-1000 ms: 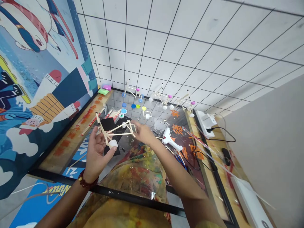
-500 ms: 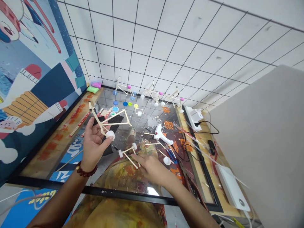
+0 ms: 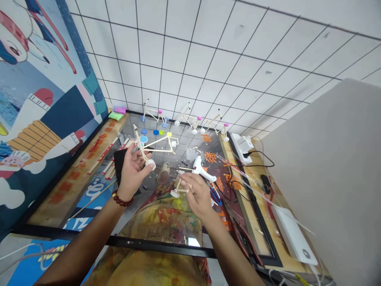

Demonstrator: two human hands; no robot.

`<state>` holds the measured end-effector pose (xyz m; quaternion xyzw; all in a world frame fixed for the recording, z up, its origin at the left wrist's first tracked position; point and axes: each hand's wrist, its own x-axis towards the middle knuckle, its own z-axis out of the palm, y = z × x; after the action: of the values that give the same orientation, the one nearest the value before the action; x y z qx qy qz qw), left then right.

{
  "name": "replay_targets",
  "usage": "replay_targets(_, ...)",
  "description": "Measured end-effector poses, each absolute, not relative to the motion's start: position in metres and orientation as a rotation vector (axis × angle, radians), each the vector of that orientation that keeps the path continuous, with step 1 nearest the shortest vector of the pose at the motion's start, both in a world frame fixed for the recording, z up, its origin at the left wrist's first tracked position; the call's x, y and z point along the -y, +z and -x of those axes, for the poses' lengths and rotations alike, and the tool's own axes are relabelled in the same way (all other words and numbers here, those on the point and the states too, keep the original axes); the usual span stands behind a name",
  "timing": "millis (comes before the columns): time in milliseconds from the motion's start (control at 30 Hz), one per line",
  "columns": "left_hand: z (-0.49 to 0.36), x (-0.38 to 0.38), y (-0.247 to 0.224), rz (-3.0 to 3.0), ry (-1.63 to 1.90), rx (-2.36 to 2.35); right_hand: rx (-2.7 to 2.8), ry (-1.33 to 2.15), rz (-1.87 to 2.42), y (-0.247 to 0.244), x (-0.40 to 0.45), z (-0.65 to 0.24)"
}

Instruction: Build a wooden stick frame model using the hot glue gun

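Note:
My left hand (image 3: 133, 174) grips a triangular frame of thin wooden sticks (image 3: 154, 146), with a white round cap (image 3: 150, 164) at its lower end. My right hand (image 3: 198, 194) pinches a short stick piece (image 3: 180, 189) that has a white cap (image 3: 175, 193) on it. The fingers partly hide this piece. A white hot glue gun (image 3: 201, 169) lies just beyond my right hand, and a clear plastic cup (image 3: 163, 173) stands between my hands.
Several finished stick models with coloured wheels (image 3: 187, 119) stand along the tiled wall, near coloured bottle caps (image 3: 149, 133). A black sheet (image 3: 119, 167) lies under my left hand. Loose sticks lie left, a power strip (image 3: 242, 143) and cables right.
My right hand has lifted the short stick piece off the surface and brought it up toward my left hand. My left hand has moved right with the frame.

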<state>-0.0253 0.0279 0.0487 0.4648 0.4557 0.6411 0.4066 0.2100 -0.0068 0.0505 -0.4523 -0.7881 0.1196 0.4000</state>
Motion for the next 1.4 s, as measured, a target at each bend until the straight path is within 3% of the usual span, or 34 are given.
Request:
replay_targets(200,0.012,-0.058,0.047,-1.168,1.544,-1.072,1.889,0.579,1.567,0.062,-0.030,-0.228)
replay_targets(333,0.009,-0.062,0.038,-1.181,1.514,-1.063,1.753,1.014,1.488,0.049,-0.045,-0.240)
replay_targets(467,0.008,-0.054,0.028,-1.206,1.483,-1.093,1.580,1.184,1.437,0.029,-0.051,-0.246)
replay_targets(567,0.007,-0.047,0.021,-1.271,1.450,-1.139,1.544,1.151,1.454,0.024,-0.054,-0.243)
replay_targets(800,0.006,-0.039,0.011,-1.342,1.462,-1.143,1.675,0.619,1.464,0.041,-0.076,-0.231)
replay_targets(1100,0.014,-0.046,0.001,-1.526,1.624,-1.009,1.514,0.850,1.285,0.014,-0.087,-0.216)
replay_targets(1400,0.017,-0.051,-0.006,-1.591,1.535,-1.070,1.569,0.844,1.143,0.010,-0.103,-0.215)
